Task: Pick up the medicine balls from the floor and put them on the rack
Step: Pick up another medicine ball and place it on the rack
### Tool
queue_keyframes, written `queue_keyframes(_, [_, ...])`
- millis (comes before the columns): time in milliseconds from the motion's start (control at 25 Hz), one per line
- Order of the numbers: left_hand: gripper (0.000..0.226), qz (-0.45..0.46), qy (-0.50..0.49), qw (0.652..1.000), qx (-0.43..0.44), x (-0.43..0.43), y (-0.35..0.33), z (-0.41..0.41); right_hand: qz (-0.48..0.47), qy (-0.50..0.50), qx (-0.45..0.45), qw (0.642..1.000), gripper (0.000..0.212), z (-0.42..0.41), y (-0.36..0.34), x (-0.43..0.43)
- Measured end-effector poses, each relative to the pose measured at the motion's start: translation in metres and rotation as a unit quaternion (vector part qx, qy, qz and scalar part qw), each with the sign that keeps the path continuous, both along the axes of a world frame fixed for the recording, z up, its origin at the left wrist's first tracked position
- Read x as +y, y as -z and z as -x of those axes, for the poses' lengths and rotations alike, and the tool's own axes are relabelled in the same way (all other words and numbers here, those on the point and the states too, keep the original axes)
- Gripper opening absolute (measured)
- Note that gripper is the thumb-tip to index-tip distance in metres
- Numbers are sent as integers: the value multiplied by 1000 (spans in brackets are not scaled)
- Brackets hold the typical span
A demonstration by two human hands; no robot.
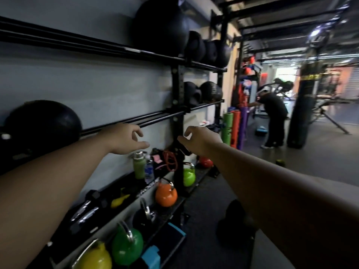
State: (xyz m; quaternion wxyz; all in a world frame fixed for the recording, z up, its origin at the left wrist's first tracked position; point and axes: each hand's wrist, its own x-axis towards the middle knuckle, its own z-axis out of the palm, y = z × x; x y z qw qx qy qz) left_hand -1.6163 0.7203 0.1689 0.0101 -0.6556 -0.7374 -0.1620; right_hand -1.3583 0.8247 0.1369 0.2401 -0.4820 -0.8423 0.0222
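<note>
A black wall rack (177, 84) with horizontal rails runs along the grey wall. One black medicine ball (41, 121) rests on the middle rail at the far left, beside my left forearm. More black balls sit on the top rail (161, 26) and the middle rail further right (210, 91). A dark ball (236, 224) lies on the floor under my right forearm. My left hand (124, 139) and my right hand (200, 139) are both stretched out in front of the rack, fingers apart and empty.
Below the rails, low shelves hold kettlebells: orange (166, 195), green (127, 246), yellow (95, 258), lime (188, 176). A green bottle (139, 166) and dumbbells (85, 210) sit there too. Upright foam rollers (232, 129), a person bending over (274, 117) and a hanging punch bag (303, 107) stand further right.
</note>
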Motion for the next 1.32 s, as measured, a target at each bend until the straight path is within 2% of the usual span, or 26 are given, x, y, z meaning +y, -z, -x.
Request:
queue_keyframes(200, [47, 19, 58, 998, 9, 26, 17, -133, 20, 54, 0, 998, 48, -142, 29, -25])
queue_keyframes(400, [50, 25, 114, 993, 9, 36, 45, -308, 22, 121, -55, 991, 44, -332, 51, -50])
queue_keyframes(560, [54, 71, 146, 986, 20, 20, 77, -462, 64, 157, -84, 982, 45, -503, 67, -76])
queue_keyframes(680, [56, 96, 186, 978, 26, 14, 93, -556, 88, 195, -92, 972, 45, -600, 90, -94])
queue_keyframes(880, [58, 129, 228, 965, 15, 32, 134, -657, 99, 229, -59, 967, 47, -679, 137, -101])
queue_keyframes(1000, [57, 156, 249, 955, 22, 59, 170, -699, 153, 223, -47, 961, 46, -705, 177, -86])
queue_keyframes(1320, [59, 182, 229, 956, -29, 172, 236, -725, 193, 209, -66, 957, 44, -739, 242, 18])
